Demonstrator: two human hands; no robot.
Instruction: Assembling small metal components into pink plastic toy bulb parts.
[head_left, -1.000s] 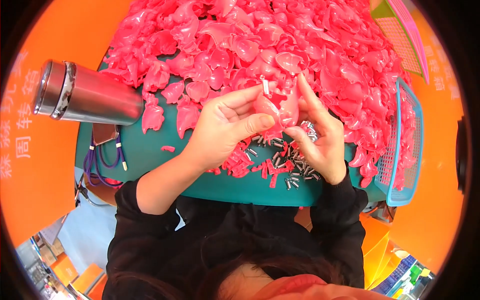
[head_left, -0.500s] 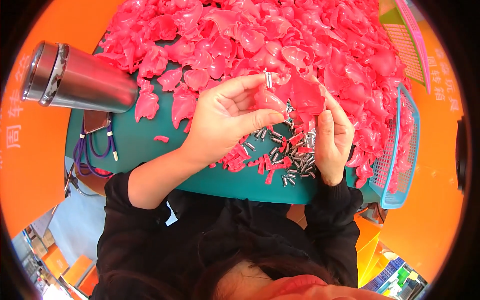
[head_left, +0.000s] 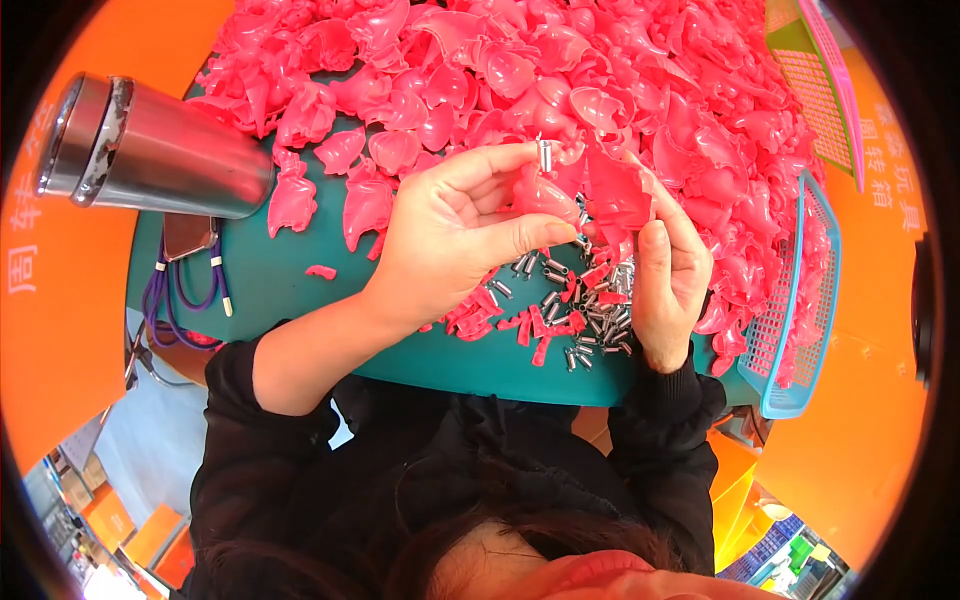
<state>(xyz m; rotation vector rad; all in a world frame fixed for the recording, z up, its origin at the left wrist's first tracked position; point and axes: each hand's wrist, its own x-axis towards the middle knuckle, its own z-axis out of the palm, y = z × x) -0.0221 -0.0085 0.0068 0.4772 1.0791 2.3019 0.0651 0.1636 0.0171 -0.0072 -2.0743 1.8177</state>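
— What's shifted on the teal table (head_left: 300, 290)?

— My left hand (head_left: 450, 235) has come up off the heap of pink plastic shells (head_left: 560, 80), pinching a small metal pin (head_left: 545, 155) at its fingertips, with one pink shell (head_left: 540, 192) against the thumb

— And the right?

— My right hand (head_left: 668, 280) has closed on a red shell piece (head_left: 618, 195), above the loose metal pins (head_left: 585, 320); pin and shell look ready to meet

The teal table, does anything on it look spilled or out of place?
Small pink scraps and little metal pins lie scattered loose on the teal table below the hands, apart from the big heap of pink shells. Nothing looks broken.
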